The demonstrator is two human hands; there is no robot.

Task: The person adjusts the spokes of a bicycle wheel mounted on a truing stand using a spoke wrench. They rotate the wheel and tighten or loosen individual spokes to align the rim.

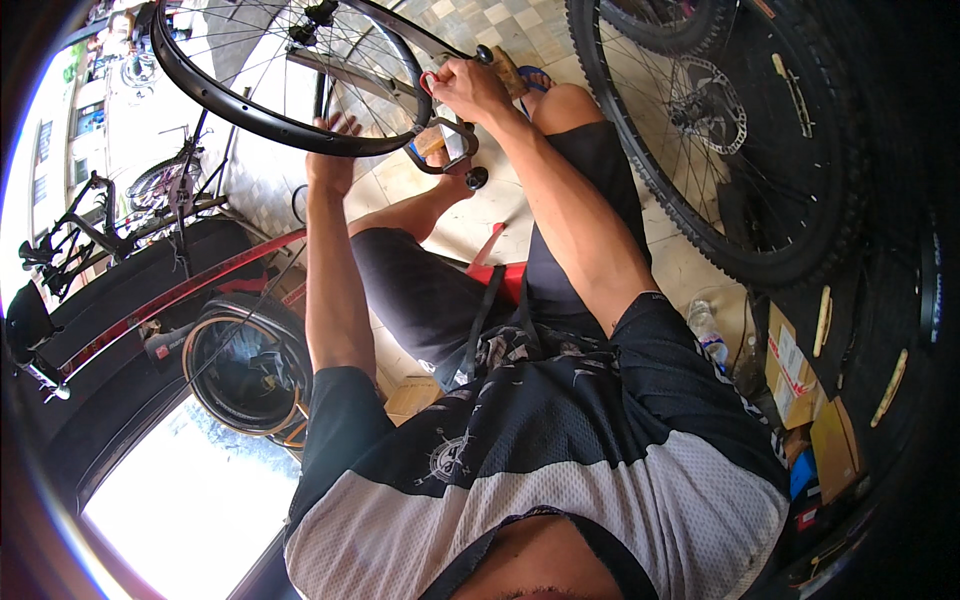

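Note:
A bicycle wheel with a bare black rim (262,127) is held in a metal truing stand (425,35) in front of me. My left hand (332,160) is at the rim's near side, its fingers spread and partly hidden behind the rim. On the rim's right side, my right hand (470,90) is closed, pinching a small red spoke wrench (429,82) by the spoke ends. Just below that hand, the stand's caliper arm (455,145) with a black knob (477,178) reaches toward the rim. The hub (318,14) shows near the top edge.
To the right stands a large wheel with a knobby tyre (640,160) and disc rotor (710,105). At left are a red bicycle frame (180,290) and stacked tyres (240,365). A plastic bottle (703,320) and cardboard (790,365) lie lower right. Tiled floor (400,185) shows beneath.

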